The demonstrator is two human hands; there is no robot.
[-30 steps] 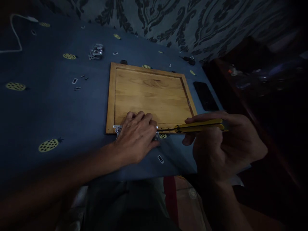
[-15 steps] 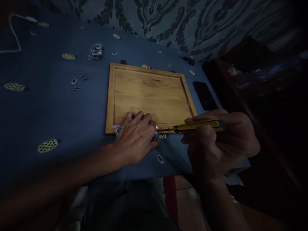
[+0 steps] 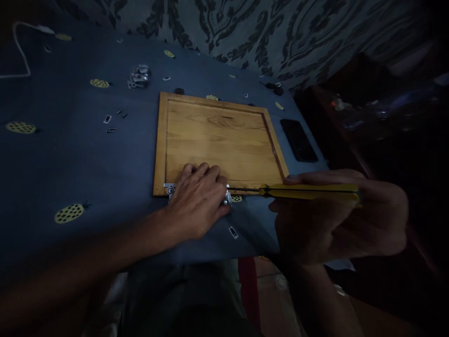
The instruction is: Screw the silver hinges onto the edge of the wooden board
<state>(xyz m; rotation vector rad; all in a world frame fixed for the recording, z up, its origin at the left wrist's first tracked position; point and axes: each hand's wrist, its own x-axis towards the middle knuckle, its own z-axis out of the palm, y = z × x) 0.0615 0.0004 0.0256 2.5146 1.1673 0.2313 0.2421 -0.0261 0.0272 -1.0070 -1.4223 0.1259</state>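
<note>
A framed wooden panel [image 3: 217, 140] lies flat on the blue pineapple-print cloth. My left hand [image 3: 199, 199] is curled over its near edge, thumb and index finger closed around a metal hinge [image 3: 228, 198]; the fingers cover part of it. A second hinge [image 3: 170, 189] shows at the panel's near left corner, left of that hand. My right hand [image 3: 340, 215] grips a yellow-and-black screwdriver [image 3: 308, 191], held almost level. Its thin shaft points left at the hinge by my left fingers. Whether the tip meets a screw is hidden.
Several loose screws [image 3: 117, 122] and a pile of metal hinges [image 3: 139, 76] lie left of the panel. A black phone [image 3: 298, 140] rests to its right. Small dark keys or a similar item [image 3: 275, 87] sit farther back. A white cable [image 3: 23, 51] is at far left.
My right hand and the screwdriver have shifted to the right, and the hand has turned, showing more of the yellow handle. My left hand and the panel have stayed in place.
</note>
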